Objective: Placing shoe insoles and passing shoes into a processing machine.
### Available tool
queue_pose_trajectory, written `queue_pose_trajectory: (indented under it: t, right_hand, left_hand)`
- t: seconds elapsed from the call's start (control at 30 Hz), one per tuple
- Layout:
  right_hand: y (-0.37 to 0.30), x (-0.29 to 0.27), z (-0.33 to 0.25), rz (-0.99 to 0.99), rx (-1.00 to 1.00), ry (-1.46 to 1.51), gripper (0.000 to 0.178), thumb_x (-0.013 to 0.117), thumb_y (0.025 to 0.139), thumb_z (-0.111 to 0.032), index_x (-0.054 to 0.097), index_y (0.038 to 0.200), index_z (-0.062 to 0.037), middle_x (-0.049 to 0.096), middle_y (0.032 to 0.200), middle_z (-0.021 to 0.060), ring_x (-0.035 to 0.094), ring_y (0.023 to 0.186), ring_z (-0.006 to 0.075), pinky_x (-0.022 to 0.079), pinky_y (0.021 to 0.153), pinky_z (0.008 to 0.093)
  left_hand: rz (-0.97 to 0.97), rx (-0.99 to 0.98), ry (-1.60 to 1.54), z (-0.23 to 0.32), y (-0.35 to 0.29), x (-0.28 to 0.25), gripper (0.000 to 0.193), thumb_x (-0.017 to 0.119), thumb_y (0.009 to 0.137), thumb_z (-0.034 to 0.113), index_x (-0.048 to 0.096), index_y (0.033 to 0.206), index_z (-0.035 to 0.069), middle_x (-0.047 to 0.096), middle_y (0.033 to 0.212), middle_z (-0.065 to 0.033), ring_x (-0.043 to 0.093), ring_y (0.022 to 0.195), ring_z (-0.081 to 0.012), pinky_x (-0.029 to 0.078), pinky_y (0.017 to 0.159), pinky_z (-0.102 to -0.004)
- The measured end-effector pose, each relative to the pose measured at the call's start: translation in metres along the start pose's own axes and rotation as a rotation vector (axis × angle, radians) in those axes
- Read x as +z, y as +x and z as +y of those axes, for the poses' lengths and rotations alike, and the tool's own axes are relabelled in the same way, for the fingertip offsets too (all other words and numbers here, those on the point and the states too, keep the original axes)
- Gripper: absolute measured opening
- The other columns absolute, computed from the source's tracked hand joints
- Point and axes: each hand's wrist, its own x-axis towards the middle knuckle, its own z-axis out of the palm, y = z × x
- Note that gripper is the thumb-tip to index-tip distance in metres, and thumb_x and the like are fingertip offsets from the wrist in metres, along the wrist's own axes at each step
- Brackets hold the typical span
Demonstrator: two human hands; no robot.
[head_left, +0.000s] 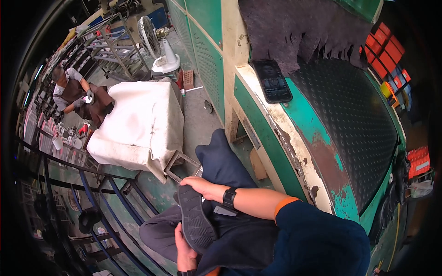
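Note:
Over my lap, both hands hold a dark grey shoe (195, 218), its patterned sole facing up toward me. My right hand (195, 185), with a black watch (229, 197) at the wrist, closes over the upper end. At the lower end, my left hand (185, 250) grips the side, thumb along the edge; its other fingers are hidden under the shoe. Beside my right wrist lies a small flat grey piece (224, 211) I cannot make out. A dark blue cloth (223, 161) covers one leg.
A metal frame (183, 166) stands ahead, beside a block draped in white cloth (133, 119). A green machine (294, 165) rises to my right, with a phone (272, 80) on its ledge. Dark rails (122, 198) run at left. Farther off are a fan (159, 48) and another person (76, 92).

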Motion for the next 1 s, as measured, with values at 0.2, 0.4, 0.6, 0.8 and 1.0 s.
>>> queue_pose_trajectory:
  t: [0.2,0.4,0.6,0.8,1.0]
  right_hand:
    - [0.032,0.024,0.001,-0.310,-0.298,-0.601,0.027,0.055,0.085,-0.018,0.075,0.091,0.0003,0.072,0.090,0.0116,0.063,0.087,0.0188,0.046,0.082,0.0302]
    - [0.036,0.017,0.015,-0.483,-0.514,-0.604,0.028,0.052,0.088,-0.017,0.072,0.094,0.0033,0.072,0.094,0.0125,0.064,0.092,0.0162,0.046,0.087,0.0297]
    - [0.005,0.031,0.010,-0.217,-0.417,-0.785,0.033,0.060,0.088,-0.031,0.071,0.089,-0.0008,0.072,0.084,0.0145,0.067,0.075,0.0216,0.051,0.072,0.0336]
    - [-0.010,0.050,0.024,-0.165,-0.467,-0.812,0.032,0.063,0.087,-0.031,0.072,0.087,0.0002,0.071,0.089,0.0173,0.069,0.086,0.0327,0.053,0.074,0.0388]
    - [-0.023,0.057,0.024,-0.199,-0.612,-0.765,0.035,0.066,0.085,-0.034,0.072,0.084,0.0005,0.071,0.091,0.0195,0.070,0.085,0.0336,0.054,0.074,0.0380]
  left_hand:
    - [0.150,0.305,0.467,0.054,0.056,0.001,0.066,0.038,0.100,0.047,0.032,0.151,0.005,0.039,0.152,-0.0101,0.038,0.139,-0.0242,0.027,0.116,-0.0359]
    - [0.071,0.255,0.204,0.063,0.126,0.004,0.062,0.047,0.097,0.046,0.048,0.140,0.001,0.057,0.132,-0.0150,0.058,0.116,-0.0238,0.046,0.099,-0.0349]
    - [0.201,0.289,0.187,0.050,0.109,0.016,0.031,0.050,0.095,0.036,0.061,0.099,0.007,0.064,0.098,-0.0071,0.063,0.095,-0.0168,0.050,0.085,-0.0294]
    - [0.102,0.421,0.189,0.042,0.090,-0.006,0.027,0.048,0.095,0.030,0.060,0.100,0.006,0.061,0.095,-0.0049,0.060,0.093,-0.0163,0.048,0.083,-0.0288]
    - [0.053,0.487,0.296,0.046,0.094,-0.038,0.034,0.043,0.096,0.028,0.060,0.109,0.002,0.062,0.106,-0.0075,0.057,0.107,-0.0182,0.044,0.094,-0.0294]
